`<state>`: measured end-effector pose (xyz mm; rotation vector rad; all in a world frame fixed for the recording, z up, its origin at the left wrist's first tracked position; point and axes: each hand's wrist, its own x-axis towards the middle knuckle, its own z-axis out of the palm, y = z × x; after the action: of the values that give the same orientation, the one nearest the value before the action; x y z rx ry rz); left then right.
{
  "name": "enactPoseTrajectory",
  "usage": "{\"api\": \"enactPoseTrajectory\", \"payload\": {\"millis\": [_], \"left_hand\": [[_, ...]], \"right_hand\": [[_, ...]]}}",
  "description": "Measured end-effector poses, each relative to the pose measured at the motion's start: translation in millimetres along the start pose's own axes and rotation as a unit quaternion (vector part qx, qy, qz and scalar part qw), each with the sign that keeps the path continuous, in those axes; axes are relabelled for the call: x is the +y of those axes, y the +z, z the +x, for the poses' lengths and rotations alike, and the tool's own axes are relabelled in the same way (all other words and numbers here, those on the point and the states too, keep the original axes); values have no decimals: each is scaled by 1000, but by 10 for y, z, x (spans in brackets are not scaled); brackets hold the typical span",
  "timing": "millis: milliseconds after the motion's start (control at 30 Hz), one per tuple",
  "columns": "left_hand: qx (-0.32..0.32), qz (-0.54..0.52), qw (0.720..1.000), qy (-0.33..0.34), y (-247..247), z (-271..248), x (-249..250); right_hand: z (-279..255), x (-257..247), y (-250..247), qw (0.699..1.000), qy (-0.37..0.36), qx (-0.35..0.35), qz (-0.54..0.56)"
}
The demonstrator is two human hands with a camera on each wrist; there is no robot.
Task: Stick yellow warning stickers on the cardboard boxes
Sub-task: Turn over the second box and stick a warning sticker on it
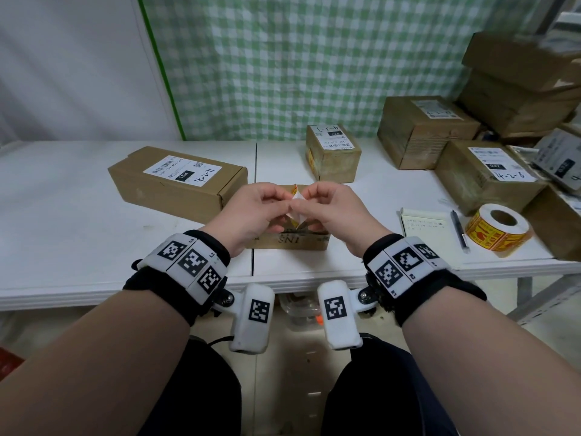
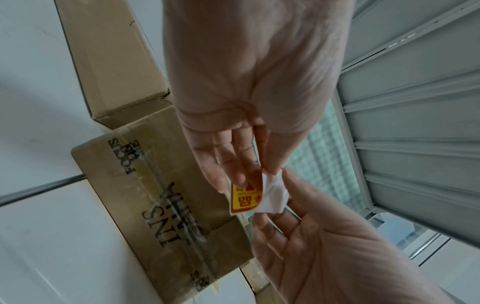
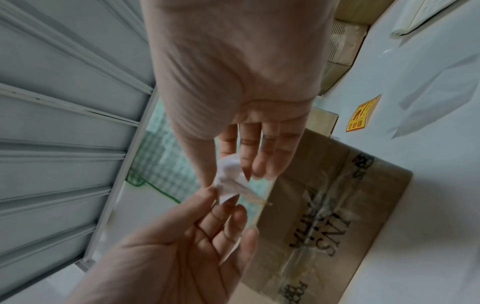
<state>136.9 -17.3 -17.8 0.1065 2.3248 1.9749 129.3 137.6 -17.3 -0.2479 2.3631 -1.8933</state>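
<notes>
Both hands meet above a small taped cardboard box [image 1: 292, 242] printed "INS", near the table's front edge. My left hand [image 1: 283, 199] pinches a yellow and red warning sticker [image 2: 245, 197], which curls away from its white backing paper [image 2: 272, 195]. My right hand [image 1: 309, 199] pinches that backing paper [image 3: 231, 179] between thumb and fingers. The sticker is partly peeled and hangs over the box [image 2: 161, 205] without touching it. In the head view only a corner of the sticker [image 1: 295, 191] shows between the fingertips.
A long box [image 1: 176, 184] lies to the left, and a small box [image 1: 333, 155] stands behind. More boxes [image 1: 421, 130] [image 1: 484, 177] crowd the right side. A sticker roll [image 1: 498, 229], notepad [image 1: 430, 234] and pen [image 1: 459, 229] lie at the front right.
</notes>
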Motion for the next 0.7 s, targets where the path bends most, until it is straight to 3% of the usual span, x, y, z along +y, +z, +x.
{"api": "enactPoseTrajectory", "payload": {"millis": [367, 700], "left_hand": [[6, -12, 1000, 5, 30, 25, 8], [19, 4, 1000, -1, -10, 24, -33]], "right_hand": [[-2, -25, -28, 1000, -18, -6, 12], [29, 55, -195, 993, 62, 57, 85]]}}
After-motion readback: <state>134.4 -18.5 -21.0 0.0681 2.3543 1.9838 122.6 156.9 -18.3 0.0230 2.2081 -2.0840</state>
